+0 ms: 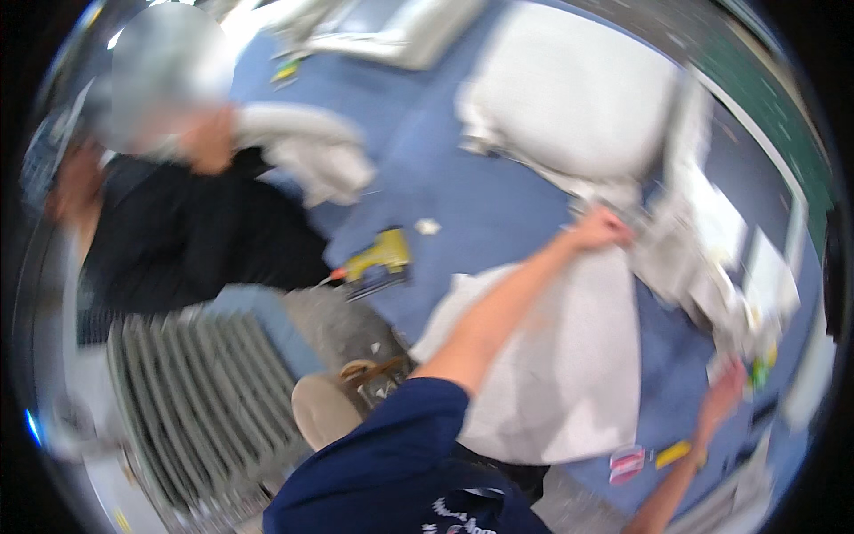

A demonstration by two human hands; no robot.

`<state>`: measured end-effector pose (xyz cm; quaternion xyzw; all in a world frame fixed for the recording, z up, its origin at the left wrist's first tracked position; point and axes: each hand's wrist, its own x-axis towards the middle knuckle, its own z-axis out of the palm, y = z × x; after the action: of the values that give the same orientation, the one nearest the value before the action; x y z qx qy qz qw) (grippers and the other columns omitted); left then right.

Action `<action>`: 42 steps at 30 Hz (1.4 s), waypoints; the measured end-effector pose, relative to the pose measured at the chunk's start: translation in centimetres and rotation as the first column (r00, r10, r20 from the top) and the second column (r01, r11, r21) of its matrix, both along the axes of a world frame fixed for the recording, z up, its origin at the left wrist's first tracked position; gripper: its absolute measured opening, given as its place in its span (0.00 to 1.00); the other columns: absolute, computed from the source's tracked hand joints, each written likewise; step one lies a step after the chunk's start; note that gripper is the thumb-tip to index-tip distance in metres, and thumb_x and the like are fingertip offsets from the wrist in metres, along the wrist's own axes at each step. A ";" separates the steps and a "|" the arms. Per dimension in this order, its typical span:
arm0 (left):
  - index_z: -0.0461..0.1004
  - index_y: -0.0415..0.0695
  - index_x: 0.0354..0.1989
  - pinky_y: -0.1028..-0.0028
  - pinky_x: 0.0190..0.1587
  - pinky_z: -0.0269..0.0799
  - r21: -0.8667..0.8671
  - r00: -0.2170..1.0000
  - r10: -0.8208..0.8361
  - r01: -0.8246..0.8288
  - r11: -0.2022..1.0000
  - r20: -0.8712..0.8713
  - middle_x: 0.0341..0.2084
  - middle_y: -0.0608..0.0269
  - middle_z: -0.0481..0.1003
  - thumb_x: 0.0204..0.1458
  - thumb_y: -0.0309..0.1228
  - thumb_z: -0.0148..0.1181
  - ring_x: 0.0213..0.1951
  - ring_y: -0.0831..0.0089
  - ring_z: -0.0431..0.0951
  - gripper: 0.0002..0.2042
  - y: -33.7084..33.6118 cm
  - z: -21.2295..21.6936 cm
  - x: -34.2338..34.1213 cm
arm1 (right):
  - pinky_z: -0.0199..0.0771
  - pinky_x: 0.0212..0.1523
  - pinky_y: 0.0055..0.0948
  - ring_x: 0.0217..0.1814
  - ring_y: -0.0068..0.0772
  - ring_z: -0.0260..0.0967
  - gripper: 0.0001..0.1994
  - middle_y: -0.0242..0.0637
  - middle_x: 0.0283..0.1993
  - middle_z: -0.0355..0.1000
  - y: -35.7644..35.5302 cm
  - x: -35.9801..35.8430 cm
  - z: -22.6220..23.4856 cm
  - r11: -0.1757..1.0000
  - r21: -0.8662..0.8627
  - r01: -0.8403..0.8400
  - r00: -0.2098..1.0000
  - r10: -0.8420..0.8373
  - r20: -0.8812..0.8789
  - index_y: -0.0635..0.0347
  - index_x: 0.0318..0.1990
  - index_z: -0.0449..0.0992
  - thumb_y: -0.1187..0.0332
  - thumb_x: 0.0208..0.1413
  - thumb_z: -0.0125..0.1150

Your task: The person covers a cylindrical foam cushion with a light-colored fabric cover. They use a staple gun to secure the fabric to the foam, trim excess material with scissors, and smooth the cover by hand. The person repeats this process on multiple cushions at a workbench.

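My left hand (602,229) is stretched out over the blue table with its fingers closed at the top edge of a cream fabric piece (569,356), which spreads down toward my body. Just beyond it stands a cream upholstered cushion (578,89) with loose fabric along its lower edge. My right hand (728,383) is at the right, at the lower end of a bunched strip of cream fabric (672,254). Motion smears its fingers, so their grip does not show. A small green object (762,367) lies beside it.
A yellow staple gun (378,260) lies left of the fabric on the blue table (427,169). A person in black (205,231) works at the left with another cream piece (320,151). A ribbed grey radiator (200,409) stands below. Near my right forearm are a yellow object (673,454) and a red-and-white packet (627,464).
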<state>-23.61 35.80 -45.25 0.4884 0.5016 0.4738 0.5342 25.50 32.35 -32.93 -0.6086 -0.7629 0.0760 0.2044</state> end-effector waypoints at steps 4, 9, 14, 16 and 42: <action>0.85 0.41 0.38 0.73 0.45 0.75 -0.043 0.988 -0.073 0.068 0.997 -0.135 0.33 0.62 0.84 0.58 0.31 0.62 0.37 0.77 0.80 0.09 -1.7 3.0 -2.6 | 0.76 0.40 0.36 0.36 0.45 0.80 0.11 0.53 0.35 0.79 -1.7 -23.1 2.1 0.923 -0.370 -0.101 0.948 -0.023 -0.317 0.67 0.43 0.81 0.67 0.61 0.61; 0.83 0.39 0.36 0.77 0.43 0.69 -0.201 0.994 -0.102 0.090 0.975 -0.048 0.30 0.70 0.80 0.62 0.33 0.59 0.35 0.81 0.73 0.11 -2.5 5.2 -2.1 | 0.74 0.39 0.49 0.37 0.61 0.75 0.14 0.59 0.31 0.75 -0.5 -29.6 -0.4 0.873 -0.457 -0.173 0.953 0.030 -0.303 0.68 0.35 0.81 0.63 0.61 0.60; 0.82 0.40 0.37 0.79 0.41 0.69 -0.176 0.991 -0.124 0.111 0.978 -0.060 0.30 0.71 0.79 0.65 0.37 0.56 0.34 0.83 0.73 0.13 -0.9 4.5 -3.1 | 0.75 0.42 0.50 0.37 0.61 0.75 0.14 0.58 0.32 0.76 2.4 -32.6 -0.7 0.856 -0.481 -0.190 0.979 0.128 -0.158 0.67 0.33 0.81 0.64 0.61 0.59; 0.82 0.40 0.37 0.79 0.41 0.69 -0.194 0.988 -0.133 0.116 0.974 -0.075 0.31 0.71 0.79 0.65 0.37 0.56 0.34 0.83 0.73 0.13 -0.9 4.6 -3.3 | 0.75 0.43 0.50 0.39 0.60 0.76 0.13 0.56 0.34 0.77 2.9 -32.7 -0.3 0.826 -0.528 -0.196 0.980 0.151 -0.129 0.66 0.33 0.81 0.63 0.60 0.59; 0.82 0.37 0.36 0.77 0.38 0.69 -0.125 0.993 -0.057 0.044 0.991 -0.102 0.27 0.69 0.80 0.62 0.35 0.59 0.31 0.82 0.73 0.12 -0.3 3.4 -2.2 | 0.76 0.45 0.38 0.39 0.41 0.79 0.21 0.38 0.34 0.81 3.8 -31.7 -4.1 0.751 -0.657 -0.060 0.997 0.006 -0.083 0.53 0.40 0.83 0.45 0.60 0.57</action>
<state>-25.86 35.49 -41.86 0.4917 0.5444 0.4021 0.5479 -6.20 36.20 -37.03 -0.6248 -0.6895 0.3664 0.0045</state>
